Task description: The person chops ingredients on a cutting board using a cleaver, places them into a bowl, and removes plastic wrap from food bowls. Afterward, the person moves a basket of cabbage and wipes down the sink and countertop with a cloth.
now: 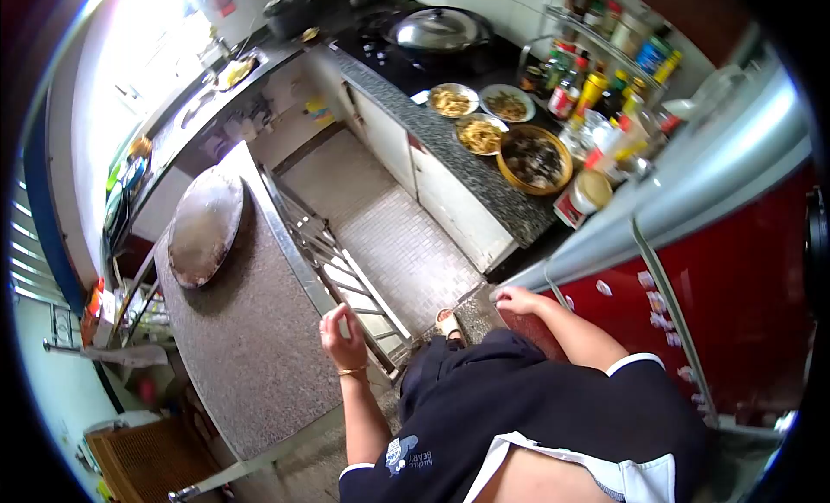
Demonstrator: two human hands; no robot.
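My left hand is raised beside the edge of a speckled stone counter; its fingers are loosely bent and apart, with nothing in them. A bracelet circles that wrist. My right hand hangs low near the red refrigerator, fingers loosely spread and holding nothing; I cannot tell whether it touches anything. On the stone counter lies a large round board, dark-rimmed and worn.
Ahead, a granite worktop carries several plates of food, a yellow bowl of dark food and seasoning bottles. A lidded wok sits on the stove. A metal railing borders the lower tiled floor.
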